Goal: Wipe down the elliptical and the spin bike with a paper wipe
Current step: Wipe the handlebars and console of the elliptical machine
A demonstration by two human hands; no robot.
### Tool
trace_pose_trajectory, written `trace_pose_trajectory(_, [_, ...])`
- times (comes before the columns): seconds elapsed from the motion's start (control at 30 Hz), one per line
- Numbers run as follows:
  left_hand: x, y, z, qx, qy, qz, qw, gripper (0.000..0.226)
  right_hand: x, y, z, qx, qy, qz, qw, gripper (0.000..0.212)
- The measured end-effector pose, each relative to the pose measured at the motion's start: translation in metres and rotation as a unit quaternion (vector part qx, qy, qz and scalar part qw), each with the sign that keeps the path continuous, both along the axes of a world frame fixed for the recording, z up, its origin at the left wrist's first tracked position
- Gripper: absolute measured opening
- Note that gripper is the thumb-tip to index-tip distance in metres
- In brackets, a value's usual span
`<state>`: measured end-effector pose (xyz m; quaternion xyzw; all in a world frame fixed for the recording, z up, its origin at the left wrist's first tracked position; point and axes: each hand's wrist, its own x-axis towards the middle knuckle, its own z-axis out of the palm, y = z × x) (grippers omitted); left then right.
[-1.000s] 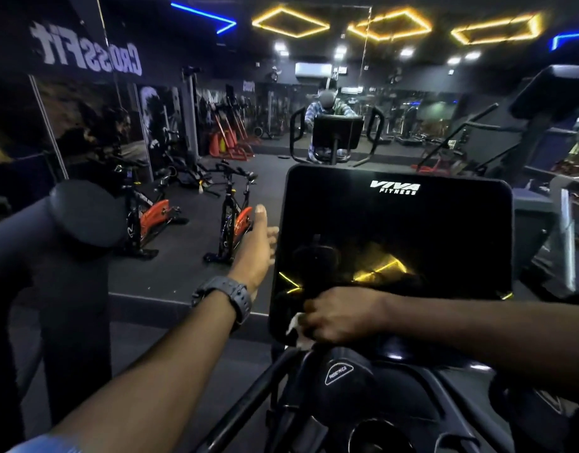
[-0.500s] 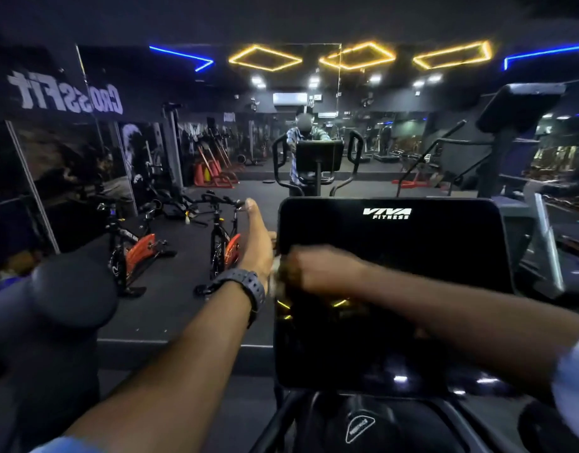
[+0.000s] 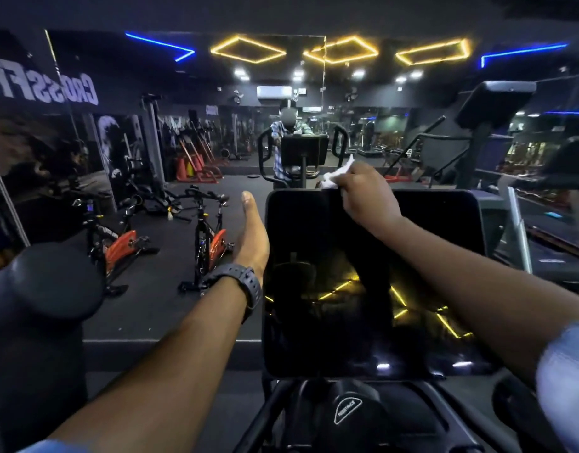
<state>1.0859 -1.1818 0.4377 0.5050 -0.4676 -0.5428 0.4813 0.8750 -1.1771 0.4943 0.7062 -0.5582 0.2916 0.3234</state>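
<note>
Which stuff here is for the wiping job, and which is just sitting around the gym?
For the job:
- paper wipe, gripped by the right hand at the top edge of the elliptical's screen
- left hand, steadying the screen's left side
- spin bike, waiting to be wiped

Just around:
- second orange bike
- treadmill
- wristwatch
</note>
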Motion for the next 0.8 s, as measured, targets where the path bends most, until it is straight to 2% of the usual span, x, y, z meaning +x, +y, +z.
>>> trace_pose_trajectory(0.03, [-0.001, 0.001, -0.001, -0.006, -0.009, 0.002, 1.000, 0.152, -0.002, 0.009, -0.009, 0.013, 0.007, -0.007, 1.000, 0.031])
trace_pose_trajectory(0.07, [-0.003, 0.000, -0.002, -0.013, -0.012, 0.005, 1.000, 0.151, 0.006, 0.021, -0.025, 0.049, 0.058, 0.014, 0.997, 0.029])
trace_pose_trajectory(0.17, [-0.008, 0.004, 0.000, -0.047, -0.012, 0.028, 0.998, 0.143, 0.025, 0.063, -0.062, 0.194, 0.216, 0.134, 0.948, 0.024])
trace_pose_trajectory(0.2, [-0.012, 0.005, 0.002, -0.057, -0.005, 0.036, 0.998, 0.141, 0.020, 0.065, -0.056, 0.192, 0.245, 0.145, 0.939, 0.021])
trace_pose_trajectory(0.23, [-0.015, 0.005, 0.004, -0.061, 0.000, 0.043, 0.997, 0.141, 0.008, 0.056, -0.046, 0.152, 0.245, 0.134, 0.948, 0.021])
trace_pose_trajectory(0.3, [-0.019, 0.008, 0.008, -0.070, 0.013, 0.062, 0.996, 0.141, -0.018, 0.032, -0.022, 0.080, 0.108, 0.026, 0.991, 0.028])
trace_pose_trajectory(0.33, [-0.020, 0.013, 0.010, -0.074, 0.014, 0.070, 0.995, 0.142, -0.022, 0.028, -0.015, 0.040, 0.042, -0.024, 0.998, 0.028])
trace_pose_trajectory(0.37, [-0.020, 0.019, 0.013, -0.082, 0.013, 0.072, 0.994, 0.141, -0.015, 0.028, -0.018, 0.045, -0.008, -0.040, 0.998, 0.029])
trace_pose_trajectory(0.4, [-0.021, 0.024, 0.015, -0.093, 0.003, 0.070, 0.993, 0.139, -0.002, 0.031, -0.029, 0.077, 0.006, -0.022, 0.997, 0.032])
trace_pose_trajectory(0.43, [-0.020, 0.026, 0.014, -0.103, -0.006, 0.070, 0.992, 0.135, 0.014, 0.040, -0.043, 0.120, 0.041, 0.030, 0.992, 0.031])
trace_pose_trajectory(0.5, [-0.017, 0.025, 0.013, -0.115, -0.022, 0.065, 0.991, 0.128, 0.040, 0.066, -0.074, 0.242, 0.182, 0.163, 0.939, 0.023])
trace_pose_trajectory(0.53, [-0.015, 0.022, 0.012, -0.118, -0.030, 0.058, 0.991, 0.128, 0.039, 0.070, -0.080, 0.248, 0.250, 0.200, 0.914, 0.024])
trace_pose_trajectory(0.57, [-0.014, 0.019, 0.012, -0.121, -0.038, 0.050, 0.991, 0.128, 0.031, 0.066, -0.074, 0.239, 0.269, 0.202, 0.911, 0.027])
trace_pose_trajectory(0.6, [-0.013, 0.016, 0.013, -0.125, -0.046, 0.042, 0.990, 0.126, 0.020, 0.056, -0.059, 0.220, 0.239, 0.165, 0.931, 0.031])
trace_pose_trajectory(0.67, [-0.013, 0.013, 0.015, -0.138, -0.060, 0.031, 0.988, 0.123, -0.007, 0.031, -0.027, 0.111, 0.117, 0.055, 0.985, 0.035])
trace_pose_trajectory(0.73, [-0.013, 0.011, 0.014, -0.153, -0.063, 0.025, 0.986, 0.121, -0.016, 0.016, -0.009, 0.059, -0.015, -0.060, 0.996, 0.030])
trace_pose_trajectory(0.8, [-0.017, 0.005, 0.010, -0.160, -0.055, 0.030, 0.985, 0.121, 0.015, 0.009, -0.005, 0.070, -0.035, -0.075, 0.994, 0.030])
